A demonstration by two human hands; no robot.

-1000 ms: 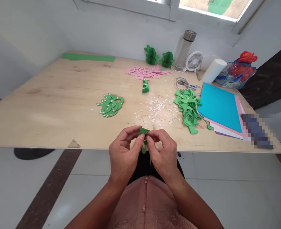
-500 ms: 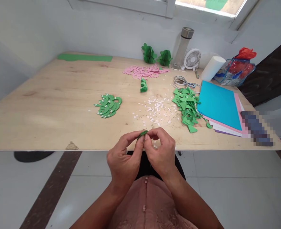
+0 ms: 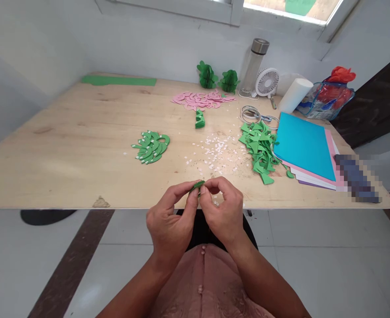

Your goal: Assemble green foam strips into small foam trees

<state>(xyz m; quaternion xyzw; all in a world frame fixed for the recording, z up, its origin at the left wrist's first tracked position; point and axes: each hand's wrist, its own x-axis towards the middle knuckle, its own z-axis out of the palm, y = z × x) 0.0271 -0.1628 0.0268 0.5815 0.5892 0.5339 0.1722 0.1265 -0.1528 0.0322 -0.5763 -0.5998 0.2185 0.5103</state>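
Both hands meet over the table's front edge, pinching one small green paper piece (image 3: 197, 185). My left hand (image 3: 173, 216) grips its left side between thumb and forefinger. My right hand (image 3: 223, 210) pinches its right side the same way, and the fingers hide much of its shape. Beyond the hands lie scattered white paper bits (image 3: 216, 150). Further left is a pile of curved green paper cutouts (image 3: 151, 148) with small white patches on them. A small green paper stack (image 3: 199, 119) rests behind the white bits.
Green scraps (image 3: 261, 148) lie right, beside blue sheets (image 3: 305, 143). Rolls of tape (image 3: 250, 115) sit behind them. Pink cutouts (image 3: 201, 99), folded green paper shapes (image 3: 207, 77), a bottle (image 3: 253, 66), a fan (image 3: 267, 82) and a white roll (image 3: 295, 95) line the back. A green strip (image 3: 118, 80) lies back left.
My left hand has shifted very slightly left, and a little more of the green piece shows between the thumbs. Everything on the table stays put.
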